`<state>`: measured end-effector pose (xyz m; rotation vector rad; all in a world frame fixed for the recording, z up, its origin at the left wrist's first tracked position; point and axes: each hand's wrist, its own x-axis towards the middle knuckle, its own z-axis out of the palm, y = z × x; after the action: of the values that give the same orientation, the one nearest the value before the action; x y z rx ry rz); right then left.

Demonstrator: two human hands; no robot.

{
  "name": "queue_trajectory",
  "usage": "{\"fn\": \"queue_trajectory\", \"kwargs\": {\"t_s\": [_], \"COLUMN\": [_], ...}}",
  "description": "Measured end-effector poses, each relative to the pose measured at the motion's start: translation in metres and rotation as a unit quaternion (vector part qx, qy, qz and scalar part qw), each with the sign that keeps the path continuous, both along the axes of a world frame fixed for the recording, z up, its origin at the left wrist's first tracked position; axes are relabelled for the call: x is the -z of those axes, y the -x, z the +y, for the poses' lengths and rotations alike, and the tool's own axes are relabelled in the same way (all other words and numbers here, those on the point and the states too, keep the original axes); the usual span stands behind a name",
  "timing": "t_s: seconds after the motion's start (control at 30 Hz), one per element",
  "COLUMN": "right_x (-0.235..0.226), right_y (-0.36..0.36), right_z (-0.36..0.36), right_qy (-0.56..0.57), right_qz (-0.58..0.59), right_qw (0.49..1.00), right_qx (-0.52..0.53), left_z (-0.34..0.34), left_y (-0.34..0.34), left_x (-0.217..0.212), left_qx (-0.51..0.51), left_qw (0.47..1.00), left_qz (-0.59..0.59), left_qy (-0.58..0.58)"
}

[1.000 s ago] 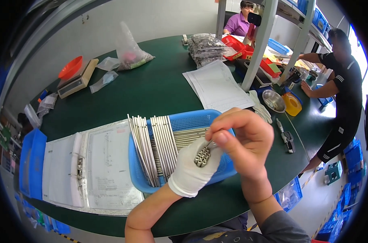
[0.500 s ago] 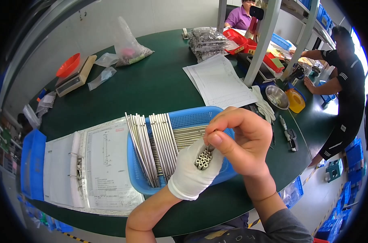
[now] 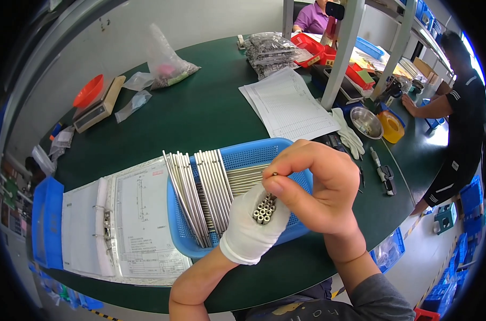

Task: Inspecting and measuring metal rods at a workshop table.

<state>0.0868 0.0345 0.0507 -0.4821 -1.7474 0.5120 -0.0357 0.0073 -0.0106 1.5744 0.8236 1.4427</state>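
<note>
A plain blue plastic bin (image 3: 47, 222) stands at the far left of the green tabletop (image 3: 120, 144), just beside an open ring binder (image 3: 144, 224) with a drawing in a clear sleeve. Farther back sits a weighing scale (image 3: 99, 105) bearing an orange-red bowl (image 3: 89, 92), then a clear plastic bag (image 3: 168, 67) of small parts.

Right of the binder is a blue perforated basket (image 3: 248, 155). In it, a first row of metal rods (image 3: 188, 198) leans on the others, slim, straight and silvery, the upper ends slightly uneven. A second row of rods (image 3: 213, 184) lies next to it, evenly side by side, with small dark marks near the top. More rods (image 3: 245, 179), duller and faintly golden in tone, lie crosswise on the basket's floor.

Over the basket's right part, the left hand (image 3: 251, 230), in a white glove, is curled snugly around a bundle of metal tubes (image 3: 263, 211). Their ends face up in a tight cluster: round, bright-rimmed, with dark hollow centres. The right hand (image 3: 320, 195) is bare, thumb and forefinger pinched together just above the bundle; a tiny dark-centred end (image 3: 274, 174) shows between the tips, and I cannot tell whether it belongs to a tube.

Beyond lie a white glove (image 3: 348, 134), a steel bowl (image 3: 366, 123) and a micrometer (image 3: 383, 172); a person in black (image 3: 465, 112) stands at the far right.
</note>
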Motion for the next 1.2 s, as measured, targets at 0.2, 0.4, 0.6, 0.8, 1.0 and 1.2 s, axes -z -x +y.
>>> {"fn": "queue_trajectory", "kwargs": {"t_s": [0.2, 0.4, 0.6, 0.8, 1.0, 1.2], "right_x": [-0.001, -0.005, -0.004, -0.003, -0.004, -0.003], "right_y": [0.000, -0.003, -0.002, -0.007, -0.005, -0.007], "right_z": [-0.003, -0.006, -0.001, -0.003, -0.002, -0.003], "right_qy": [0.024, -0.003, -0.060, -0.099, -0.081, -0.066], "right_qz": [0.001, -0.057, -0.098, -0.097, -0.082, -0.074], "right_qw": [1.000, 0.997, 0.989, 0.986, 0.989, 0.994], "right_qx": [-0.002, 0.050, 0.088, 0.095, 0.091, 0.053], "left_z": [0.000, -0.002, 0.001, -0.001, -0.001, 0.001], "left_y": [0.001, -0.002, -0.001, -0.006, -0.003, -0.007], "left_x": [0.004, -0.003, 0.007, -0.002, -0.001, 0.002], "left_qx": [0.005, -0.005, 0.019, 0.009, 0.005, -0.001], "left_qw": [1.000, 1.000, 1.000, 1.000, 0.999, 0.999], "left_qz": [0.012, -0.002, 0.022, -0.014, -0.027, -0.039], "left_qy": [0.015, 0.007, 0.011, 0.019, 0.023, 0.020]}}
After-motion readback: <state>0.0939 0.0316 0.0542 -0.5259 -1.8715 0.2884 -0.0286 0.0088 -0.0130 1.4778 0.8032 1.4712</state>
